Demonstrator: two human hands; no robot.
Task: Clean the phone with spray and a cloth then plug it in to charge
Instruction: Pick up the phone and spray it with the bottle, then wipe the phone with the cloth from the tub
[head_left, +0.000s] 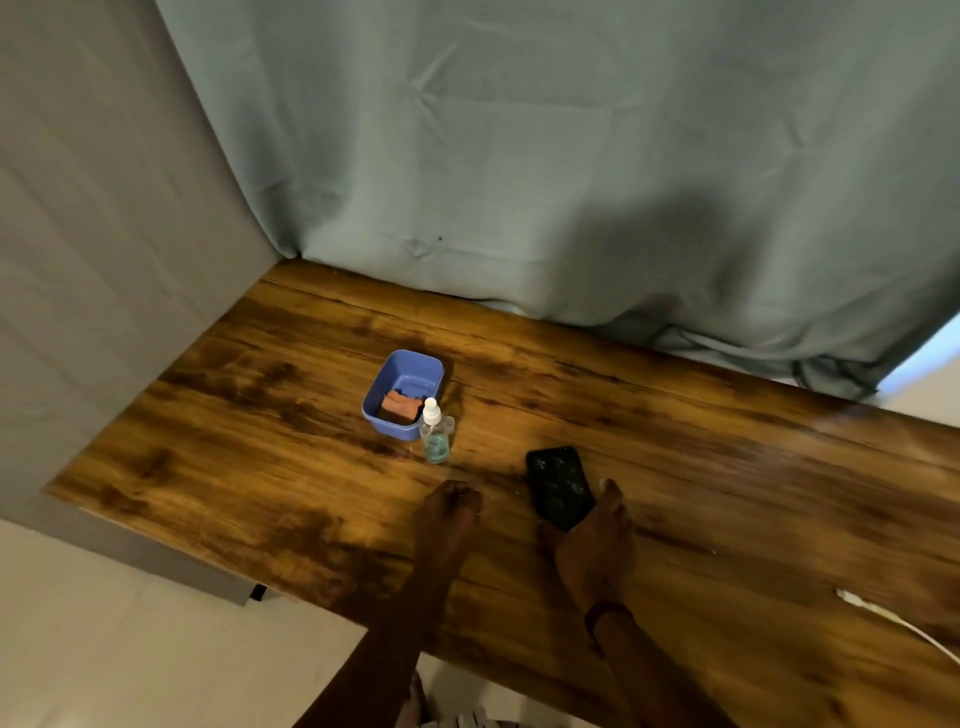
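Note:
A black phone (558, 486) lies flat on the wooden table (260, 415), its screen smudged. My right hand (597, 545) grips its near end, with the thumb on the left edge and fingers along the right edge. My left hand (447, 525) rests on the table to the left of the phone, fingers curled under and holding nothing. A small clear spray bottle (434, 434) with a white cap and bluish liquid stands behind my left hand. Beside it a blue plastic tub (402, 392) holds a folded reddish-brown cloth (400, 408).
A white cable (893, 623) lies on the table near the right edge. Grey-green fabric (571, 156) hangs behind the table and along the left side. The table's front edge runs diagonally under my forearms, with pale floor below.

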